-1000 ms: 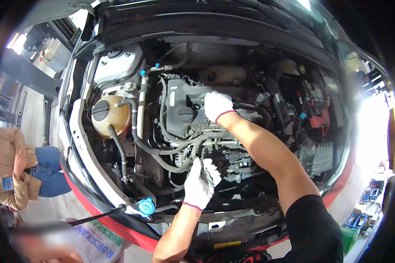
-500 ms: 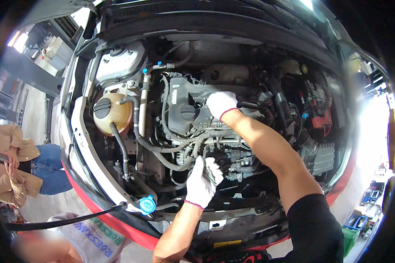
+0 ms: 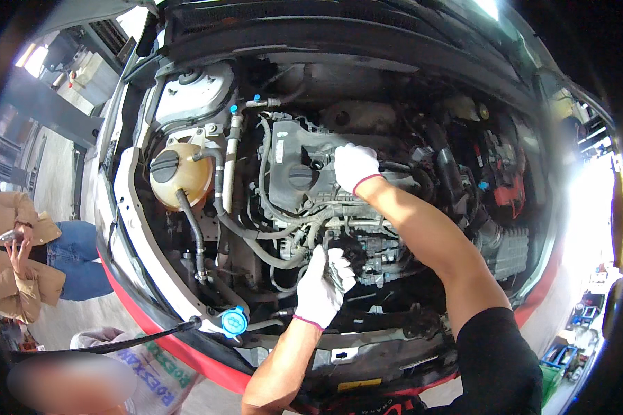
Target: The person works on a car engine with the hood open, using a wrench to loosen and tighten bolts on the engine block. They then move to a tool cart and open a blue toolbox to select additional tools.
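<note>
Both my hands wear white gloves with dark red cuffs and are over an open car engine bay. My right hand (image 3: 356, 166) is closed at the right side of the dark engine cover (image 3: 289, 153), beside a round opening (image 3: 316, 166). Its fingertips are hidden, and so is anything in them. Lower down, my left hand (image 3: 322, 287) is curled at the front of the engine, below the grey hoses (image 3: 311, 220). A thin greyish thing shows between its fingers, too small to name. A black oil filler cap (image 3: 301, 178) sits on the cover to the left of my right hand.
A yellowish coolant tank (image 3: 194, 176) stands at the left, and a blue washer cap (image 3: 234, 321) at the front left. A black prop rod (image 3: 131, 346) crosses the front edge. The battery (image 3: 502, 169) is at the right. Two people (image 3: 31, 259) are beside the car at the left.
The engine bay has shifted slightly in the picture. My hands keep nearly the same places and grips. At the left, a person's hand with a phone has moved, and the person at the lower left has shifted.
</note>
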{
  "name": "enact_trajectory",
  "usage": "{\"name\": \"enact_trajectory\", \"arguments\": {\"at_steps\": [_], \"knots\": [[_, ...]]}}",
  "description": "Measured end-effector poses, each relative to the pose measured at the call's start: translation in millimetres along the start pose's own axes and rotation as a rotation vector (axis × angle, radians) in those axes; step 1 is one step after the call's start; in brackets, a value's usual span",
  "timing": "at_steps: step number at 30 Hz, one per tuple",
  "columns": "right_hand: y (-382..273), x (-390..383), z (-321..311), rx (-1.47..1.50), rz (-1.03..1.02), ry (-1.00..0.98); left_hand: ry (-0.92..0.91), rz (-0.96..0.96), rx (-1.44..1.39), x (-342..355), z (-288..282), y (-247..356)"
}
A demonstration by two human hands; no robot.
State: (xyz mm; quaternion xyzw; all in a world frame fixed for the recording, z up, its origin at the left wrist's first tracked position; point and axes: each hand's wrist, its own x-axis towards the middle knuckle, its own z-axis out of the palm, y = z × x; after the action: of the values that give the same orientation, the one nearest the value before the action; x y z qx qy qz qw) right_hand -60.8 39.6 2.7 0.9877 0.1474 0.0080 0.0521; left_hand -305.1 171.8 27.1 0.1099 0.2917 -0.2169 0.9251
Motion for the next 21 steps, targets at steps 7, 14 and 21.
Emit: {"name": "enact_trajectory", "arguments": {"at_steps": [7, 14, 21], "knots": [[3, 11, -11, 0.007, -0.013, -0.138, 0.012, -0.011, 0.009, -1, 4, -3], [-3, 1, -19, 0.087, -0.050, -0.012, -0.023, -0.013, -0.010, 1, -4, -1], [7, 5, 1, 0.004, -0.044, 0.016, -0.029, 0.000, -0.005, 3, -5, -1]]}}
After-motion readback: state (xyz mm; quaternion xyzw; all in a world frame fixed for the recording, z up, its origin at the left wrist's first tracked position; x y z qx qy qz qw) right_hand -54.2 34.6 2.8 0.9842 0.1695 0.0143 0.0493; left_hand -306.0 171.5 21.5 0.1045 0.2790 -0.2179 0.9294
